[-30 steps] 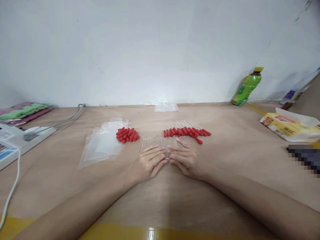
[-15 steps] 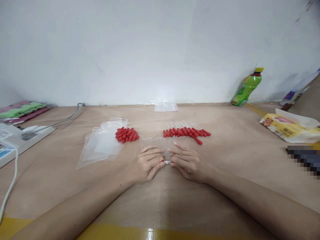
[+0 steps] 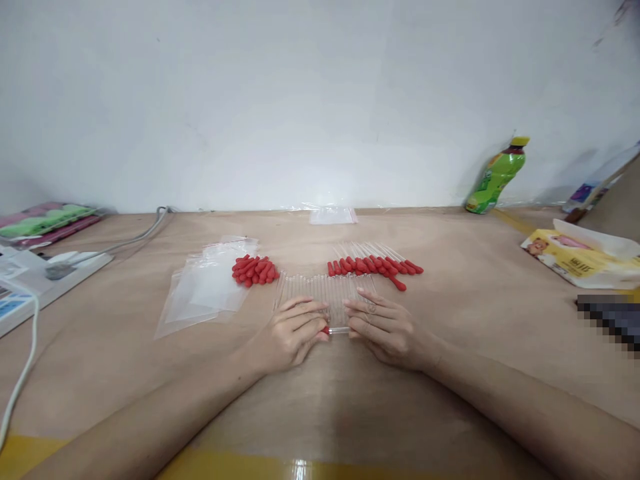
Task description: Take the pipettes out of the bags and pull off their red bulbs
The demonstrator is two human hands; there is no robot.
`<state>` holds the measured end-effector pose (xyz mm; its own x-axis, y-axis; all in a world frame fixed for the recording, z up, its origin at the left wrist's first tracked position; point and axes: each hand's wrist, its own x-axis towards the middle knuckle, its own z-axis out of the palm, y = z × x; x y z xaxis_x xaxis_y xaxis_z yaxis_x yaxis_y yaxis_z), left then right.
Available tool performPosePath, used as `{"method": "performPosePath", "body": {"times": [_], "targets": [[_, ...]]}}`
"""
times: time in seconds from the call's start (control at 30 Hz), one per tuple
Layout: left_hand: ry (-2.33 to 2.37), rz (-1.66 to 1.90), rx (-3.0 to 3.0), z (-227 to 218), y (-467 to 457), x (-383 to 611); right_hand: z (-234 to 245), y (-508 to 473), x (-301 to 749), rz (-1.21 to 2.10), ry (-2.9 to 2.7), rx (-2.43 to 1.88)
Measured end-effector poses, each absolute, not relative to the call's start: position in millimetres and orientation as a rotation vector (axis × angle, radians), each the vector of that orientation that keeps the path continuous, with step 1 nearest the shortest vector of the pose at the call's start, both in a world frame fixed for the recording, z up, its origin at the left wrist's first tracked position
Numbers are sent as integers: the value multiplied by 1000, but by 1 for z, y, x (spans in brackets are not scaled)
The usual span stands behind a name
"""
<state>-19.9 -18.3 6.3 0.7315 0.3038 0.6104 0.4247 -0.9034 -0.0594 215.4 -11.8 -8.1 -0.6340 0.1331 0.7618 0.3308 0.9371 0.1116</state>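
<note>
My left hand [image 3: 297, 333] is closed on a red rubber bulb [image 3: 327, 330], which shows only partly at the fingertips. From the bulb a clear glass tube [image 3: 339, 330] runs level across to my right hand [image 3: 386, 330], whose fingers pinch its other end. Whether the tube sits inside the bulb or just meets it is hidden. Behind both hands a row of clear glass tubes [image 3: 317, 287] lies side by side on the table. Loose red bulbs [image 3: 255, 271] are heaped to the left, and droppers with red bulbs [image 3: 373, 265] lie lined up at the right.
Clear plastic bags [image 3: 200, 293] lie under and beside the heap. A power strip [image 3: 75, 270] with cables is at the left. A green bottle [image 3: 497, 177], a yellow tissue pack [image 3: 580, 257] and a blurred-out dark object [image 3: 610, 320] are at the right.
My right hand has shifted slightly right, away from the left, so more of the glass tube shows between them. More of the red bulb is visible at my left fingertips.
</note>
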Motion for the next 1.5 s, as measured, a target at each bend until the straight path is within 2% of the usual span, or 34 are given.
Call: {"method": "performPosePath", "body": {"times": [0.1, 0.2, 0.3, 0.57, 0.97, 1.27, 1.5], "targets": [[-765, -1054, -2612, 9, -8, -36, -5, -8, 226, -269, -2186, -481], [-1263, -1243, -2232, 22, 11, -59, -3, -1, 233, -306, -2072, -797], [-1617, -1237, -2029, 35, 28, -82, -5, 4, 231, -369, -2029, -987], [-1835, -1135, -2075, 34, 41, -97, -4, 6, 220, -339, -2037, -1073], [-1616, -967, -2152, 23, 46, -101, -9, 8, 223, -446, -1960, -1145], [-1176, -1049, -2147, 21, 37, -79, -11, 4, 217, -447, -2075, -1163], [-1301, -886, -2478, 24, 47, -19, -7, 1, 214, -384, -2146, -1098]]}}
